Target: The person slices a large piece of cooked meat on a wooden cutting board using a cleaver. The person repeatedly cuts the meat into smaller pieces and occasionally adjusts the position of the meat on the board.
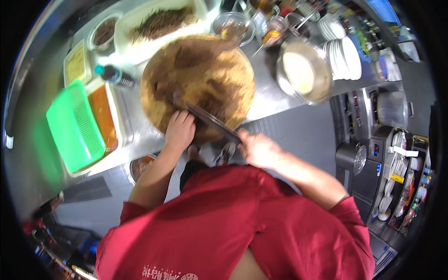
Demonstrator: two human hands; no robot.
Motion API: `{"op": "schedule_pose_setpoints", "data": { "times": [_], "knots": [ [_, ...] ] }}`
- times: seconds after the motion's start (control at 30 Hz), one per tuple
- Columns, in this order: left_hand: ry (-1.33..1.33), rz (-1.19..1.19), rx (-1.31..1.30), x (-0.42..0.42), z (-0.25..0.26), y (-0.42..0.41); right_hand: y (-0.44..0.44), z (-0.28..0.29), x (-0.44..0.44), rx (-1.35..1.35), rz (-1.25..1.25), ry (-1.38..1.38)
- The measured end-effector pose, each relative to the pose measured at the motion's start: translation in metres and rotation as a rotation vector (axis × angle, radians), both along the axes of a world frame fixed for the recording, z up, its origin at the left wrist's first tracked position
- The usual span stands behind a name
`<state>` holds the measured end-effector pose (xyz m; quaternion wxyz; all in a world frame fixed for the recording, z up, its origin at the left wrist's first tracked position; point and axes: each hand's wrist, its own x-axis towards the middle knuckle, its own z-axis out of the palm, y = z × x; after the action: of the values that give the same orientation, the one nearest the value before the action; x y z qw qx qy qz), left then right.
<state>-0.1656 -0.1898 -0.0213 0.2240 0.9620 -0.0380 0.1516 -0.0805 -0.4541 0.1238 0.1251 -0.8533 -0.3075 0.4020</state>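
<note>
A round wooden chopping block (241,78) lies before me on the steel counter. Dark brown chopped food, which looks like cooked meat (212,105), is spread over its middle. More dark pieces (167,93) sit on its left side. My right hand (258,147) grips a cleaver (214,123) by the handle. The blade slants up and left across the block's near part, blurred. My left hand (180,126) rests at the block's near edge, fingers curled beside the blade's far end. What lies under those fingertips is hidden.
Left of the block stand a dark bottle with a teal cap (115,76), a green plastic basket (71,126) and a tray of orange-brown liquid (102,112). Behind is a white tub of dark food (122,33). At right are a metal bowl (323,78) and stacked white plates (350,59).
</note>
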Motion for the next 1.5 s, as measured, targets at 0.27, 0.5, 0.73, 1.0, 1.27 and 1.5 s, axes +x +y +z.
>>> {"op": "schedule_pose_setpoints", "data": {
  "times": [0.27, 0.5, 0.73, 1.0, 1.27, 1.5],
  "knots": [
    [0.032, -0.006, 0.006, -0.001, -0.001, -0.003, 0.003, 0.024, -0.003, -0.057, -0.011, 0.112],
    [0.124, 0.071, 0.165, 0.000, 0.011, -0.018, -0.017, -0.022, 0.009, 0.036, 0.064, -0.046],
    [0.009, 0.243, 0.000, -0.004, 0.115, 0.018, -0.047, 0.042, 0.015, -0.014, 0.282, -0.314],
    [0.335, -0.062, 0.087, 0.038, 0.126, -0.055, -0.062, 0.050, -0.007, 0.166, 0.497, -0.523],
    [0.160, -0.081, 0.114, 0.075, 0.076, -0.018, -0.077, 0.053, -0.024, 0.047, 0.415, -0.596],
    [0.011, 0.083, -0.295, 0.059, 0.033, 0.028, -0.081, 0.002, -0.018, 0.161, -0.210, -0.466]
  ]
}}
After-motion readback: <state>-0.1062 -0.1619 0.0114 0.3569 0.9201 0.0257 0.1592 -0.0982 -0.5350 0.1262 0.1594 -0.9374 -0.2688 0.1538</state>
